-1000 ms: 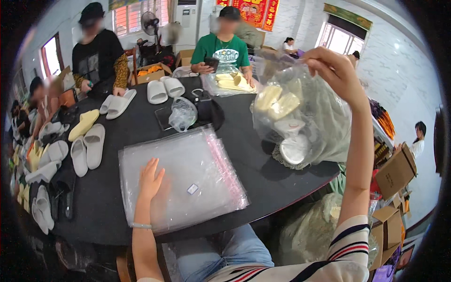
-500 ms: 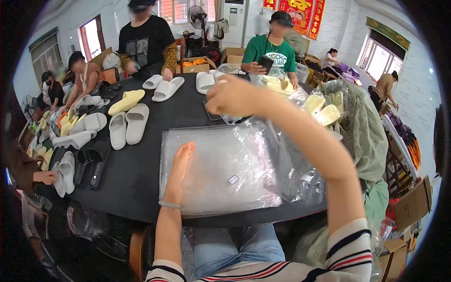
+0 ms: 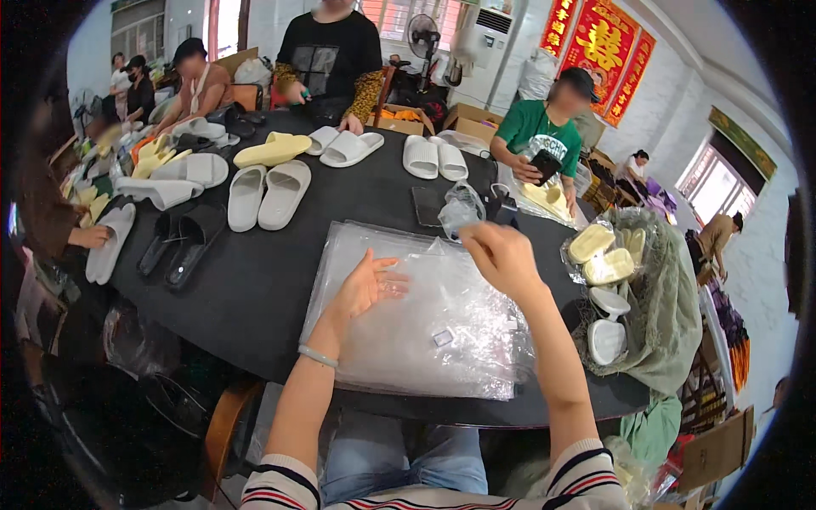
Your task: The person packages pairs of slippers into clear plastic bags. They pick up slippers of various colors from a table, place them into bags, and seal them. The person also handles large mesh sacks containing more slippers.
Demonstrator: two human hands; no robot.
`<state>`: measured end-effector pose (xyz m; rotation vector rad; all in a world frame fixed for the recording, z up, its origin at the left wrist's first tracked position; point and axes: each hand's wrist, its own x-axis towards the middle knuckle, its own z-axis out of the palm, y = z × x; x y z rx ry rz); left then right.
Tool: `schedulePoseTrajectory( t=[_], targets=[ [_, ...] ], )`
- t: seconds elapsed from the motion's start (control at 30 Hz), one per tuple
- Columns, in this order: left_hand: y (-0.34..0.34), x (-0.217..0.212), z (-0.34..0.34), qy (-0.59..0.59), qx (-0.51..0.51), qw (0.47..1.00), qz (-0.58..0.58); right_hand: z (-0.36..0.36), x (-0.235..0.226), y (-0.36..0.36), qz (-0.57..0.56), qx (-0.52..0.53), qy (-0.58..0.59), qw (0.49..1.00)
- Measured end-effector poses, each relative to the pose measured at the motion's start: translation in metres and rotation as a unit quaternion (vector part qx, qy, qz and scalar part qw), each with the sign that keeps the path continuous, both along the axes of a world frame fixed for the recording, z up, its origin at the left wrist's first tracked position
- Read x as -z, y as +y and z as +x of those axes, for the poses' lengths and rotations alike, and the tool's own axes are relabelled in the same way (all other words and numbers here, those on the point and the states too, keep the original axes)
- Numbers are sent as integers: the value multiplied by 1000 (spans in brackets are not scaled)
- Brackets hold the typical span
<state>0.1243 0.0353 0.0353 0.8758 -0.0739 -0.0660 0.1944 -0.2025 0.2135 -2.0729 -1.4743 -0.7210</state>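
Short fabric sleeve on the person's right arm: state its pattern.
The short off-white fabric sleeve has dark and red stripes, best seen in the head view.

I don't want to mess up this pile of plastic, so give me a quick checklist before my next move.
1. Stack of clear plastic bags resting on the black table: ok.
2. Left hand over the stack, fingers spread: ok.
3. Right hand gripping a bag: cannot tell; its fingers are curled, but the clear film is hard to see there.
4. Stack edges squared up: not ok; some plastic juts out on the right.
5. Wrapped yellow slippers apart from the stack: ok, they're off to the right.
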Motion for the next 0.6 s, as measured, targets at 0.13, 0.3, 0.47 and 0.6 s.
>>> schedulePoseTrajectory(
  t=[0.13,0.3,0.47,0.6],
  targets=[
    [18,1,-5,-24,14,999,22,-55,12,-60,-39,73,140,987],
    [12,-13,-13,-2,-51,994,92,-58,79,-164,123,275,204,931],
    [31,3,-8,-12,-149,984,101,-63,152,-214,153,247,458,840],
    [32,-12,-16,-29,-152,985,76,-82,162,-175,134,184,489,842]
  ],
)
